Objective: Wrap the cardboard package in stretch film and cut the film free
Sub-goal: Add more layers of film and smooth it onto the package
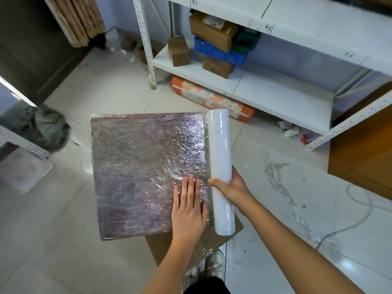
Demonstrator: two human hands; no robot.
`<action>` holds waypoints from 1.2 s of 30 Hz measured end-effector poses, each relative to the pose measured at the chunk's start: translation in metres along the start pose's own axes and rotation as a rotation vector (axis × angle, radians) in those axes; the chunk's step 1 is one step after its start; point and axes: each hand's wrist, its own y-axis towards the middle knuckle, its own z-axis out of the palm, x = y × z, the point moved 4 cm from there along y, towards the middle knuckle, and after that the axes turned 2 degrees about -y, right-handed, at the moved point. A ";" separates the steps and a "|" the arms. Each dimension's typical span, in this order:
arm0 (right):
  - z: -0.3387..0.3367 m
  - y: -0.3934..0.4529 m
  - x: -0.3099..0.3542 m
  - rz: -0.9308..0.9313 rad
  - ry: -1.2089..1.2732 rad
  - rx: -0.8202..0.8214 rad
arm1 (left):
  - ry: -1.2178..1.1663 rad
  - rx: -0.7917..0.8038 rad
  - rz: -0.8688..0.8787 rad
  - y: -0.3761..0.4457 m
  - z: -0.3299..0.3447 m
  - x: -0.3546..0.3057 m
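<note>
Two bare forearms reach in from the bottom edge, above one white shoe (216, 264) and a dark trouser edge, both partly hidden. One left hand (188, 211) lies flat, fingers straight and pressed together, on the near right part of the cardboard package (146, 172). One right hand (232, 188) curls round the stretch film roll (220, 166), thumb showing on the near side, the other fingers hidden behind it. That single roll lies along the package's right edge, its film running onto the top face. Crinkled film covers the package so thickly that any print beneath is unreadable. It rests on one brown cardboard sheet (235, 228), mostly hidden under it, on the tiled floor (63, 240). One loose film strand (284, 194) trails across the floor to the right. White shelving (275, 90) behind holds about four brown boxes and one blue crate (218, 52).
</note>
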 end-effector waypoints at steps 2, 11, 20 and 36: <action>-0.003 -0.001 0.004 0.041 0.030 0.032 | -0.027 -0.041 0.013 0.000 -0.012 -0.005; -0.010 -0.006 -0.001 0.117 0.062 0.067 | -0.031 -0.030 0.218 0.043 -0.016 0.003; -0.011 0.004 0.008 0.080 0.022 0.097 | 0.001 -0.032 0.220 0.056 -0.011 0.009; -0.021 0.015 0.019 -0.034 -0.361 -0.131 | 0.096 -0.162 0.214 0.072 -0.020 0.010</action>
